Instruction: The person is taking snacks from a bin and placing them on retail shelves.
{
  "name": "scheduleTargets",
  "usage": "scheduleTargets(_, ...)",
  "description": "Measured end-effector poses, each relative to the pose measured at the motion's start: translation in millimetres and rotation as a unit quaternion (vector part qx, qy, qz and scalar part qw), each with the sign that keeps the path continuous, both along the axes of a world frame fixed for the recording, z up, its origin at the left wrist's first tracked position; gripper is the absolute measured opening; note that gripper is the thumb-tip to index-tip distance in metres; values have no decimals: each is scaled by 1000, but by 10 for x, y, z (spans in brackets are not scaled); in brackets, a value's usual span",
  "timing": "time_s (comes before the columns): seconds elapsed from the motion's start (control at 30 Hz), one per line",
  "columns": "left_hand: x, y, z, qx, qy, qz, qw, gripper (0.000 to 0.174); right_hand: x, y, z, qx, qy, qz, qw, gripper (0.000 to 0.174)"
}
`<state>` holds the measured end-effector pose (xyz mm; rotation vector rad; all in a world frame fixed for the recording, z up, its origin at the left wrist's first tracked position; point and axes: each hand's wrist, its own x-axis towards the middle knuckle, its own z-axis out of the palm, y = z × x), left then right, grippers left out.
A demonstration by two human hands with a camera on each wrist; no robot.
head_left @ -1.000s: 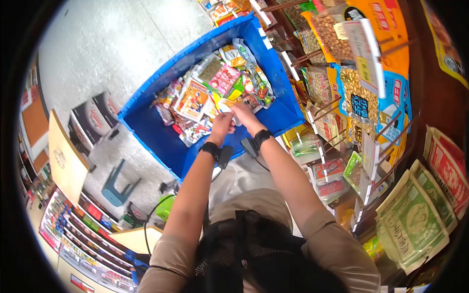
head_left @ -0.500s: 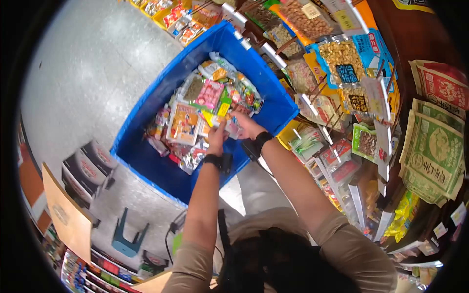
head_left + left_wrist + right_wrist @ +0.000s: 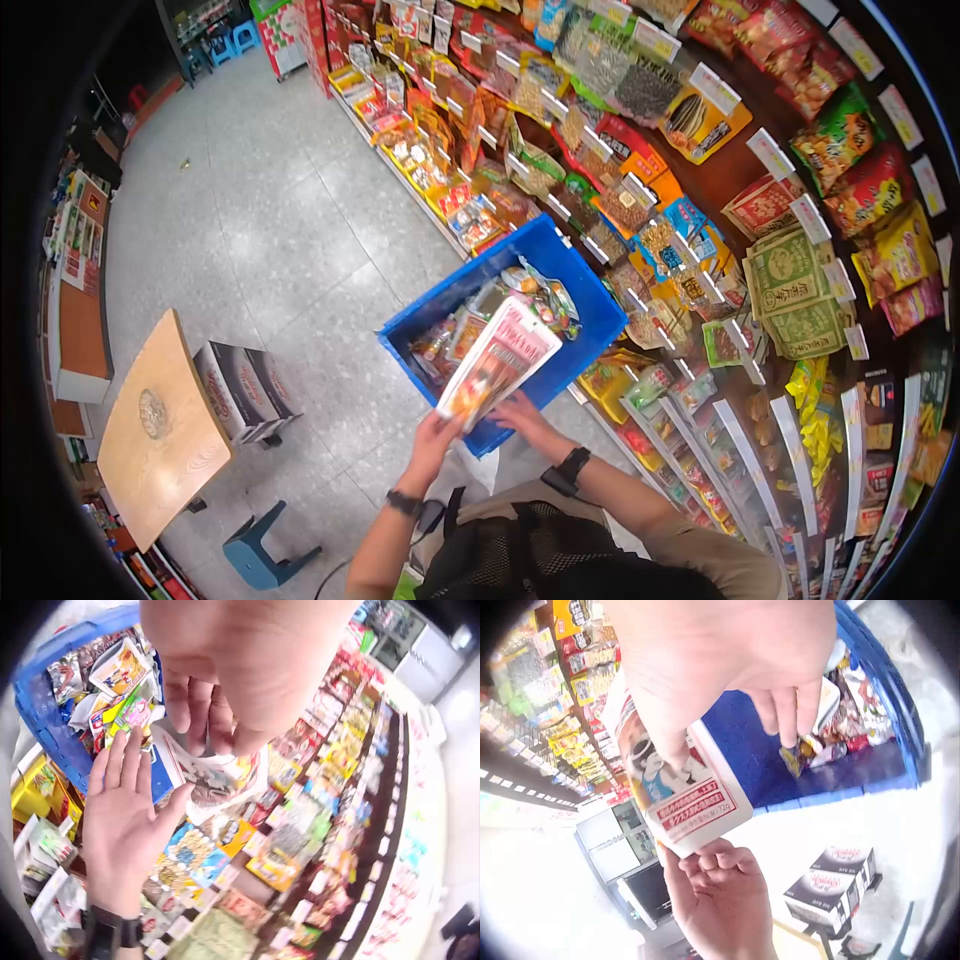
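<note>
A flat white snack packet (image 3: 505, 355) with red lettering and a food picture is held up over the blue crate (image 3: 592, 292). My left hand (image 3: 432, 440) grips its near lower corner; in the right wrist view that hand's fingers (image 3: 718, 859) curl at the packet's bottom edge, below a cartoon print and red characters. My right hand (image 3: 530, 420) is beside the packet's right edge. Its palm (image 3: 124, 810) faces the left wrist camera with the fingers straight and the thumb at the packet's edge. Mixed snack bags (image 3: 545, 290) lie in the crate, partly hidden behind the packet.
Shelves of hanging snack bags (image 3: 660, 245) run along the right side, with yellow bins (image 3: 345, 78) on the lowest row. To the left stand a wooden table (image 3: 165, 430), stacked black and white boxes (image 3: 245, 390) and a blue-grey stool (image 3: 265, 545) on the grey tiled floor.
Both hands were down among the snacks in the crate; now they are nearer the body, with the white packet raised in the left. The head view has tilted up, showing more floor and shelving.
</note>
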<state>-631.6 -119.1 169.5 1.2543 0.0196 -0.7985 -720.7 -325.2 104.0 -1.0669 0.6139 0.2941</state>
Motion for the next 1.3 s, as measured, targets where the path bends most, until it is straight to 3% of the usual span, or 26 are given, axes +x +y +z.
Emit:
scheduleTargets(0.1,-90,1045,22,-1,21,-28,999,33,237,775,407,25,-216,14,976,57)
scheduleTargets(0.17,-168,1520,176,8,39,-59,997,33,403,1176,728,6,-193,80,978,56)
scheduleTargets(0.23,-242,1851,168,5,60,-65,996,33,560,1552,1074,11,-188,94,978,40)
scheduleTargets(0.3,-192,1991,191,22,59,-81,995,36,735,1754,1202,1,-163,158,974,31)
scheduleTargets(0.37,-131,2008,290,63,42,-110,991,43,951,1882,1272,-50,-222,200,953,27)
scheduleTargets(0.47,76,2021,366,-32,51,-112,992,62,1243,1796,1483,-147,-255,278,914,24)
scheduleTargets(0.53,212,1969,583,-102,10,-41,994,72,1435,1710,1903,-213,-228,345,885,24)
scheduleTargets(0.6,387,1957,784,-111,-64,-1,992,77,1541,1663,1722,-172,-278,280,903,22)
scheduleTargets(0.7,770,1927,895,-227,32,98,968,71,1761,1740,1578,-99,-299,181,932,30)
scheduleTargets(0.73,962,1878,890,-161,13,105,981,59,1874,1738,1560,-106,-299,157,935,32)
scheduleTargets(0.83,1525,1662,1055,57,-130,44,989,46,2199,1681,1556,-197,-323,122,918,39)
scheduleTargets(0.87,1700,1580,1183,84,-153,48,984,34,2345,1667,1582,-194,-321,119,919,41)
scheduleTargets(0.93,2067,1537,1476,118,-204,-2,972,30,2546,1603,1903,-167,-271,121,940,43)
scheduleTargets(1.0,2299,1509,1783,131,-272,-22,953,26,2729,1535,2271,-269,-389,27,881,35)
scheduleTargets(1.07,2579,1410,1942,99,-360,-16,927,30,2927,1485,2533,-373,-475,-80,793,25)
scheduleTargets(1.1,2705,1385,2022,85,-401,-17,912,32,3007,1447,2572,-359,-462,-61,808,25)
scheduleTargets(1.17,2927,1315,2105,65,-342,-3,938,45,3151,1415,2625,-325,-431,-26,842,26)
scheduleTargets(1.23,3190,1265,1879,35,-316,22,948,52,3326,1468,2586,-336,-373,-29,864,31)
scheduleTargets(1.3,3386,1231,1732,73,-185,14,980,44,3503,1511,2422,-318,-326,-31,890,34)
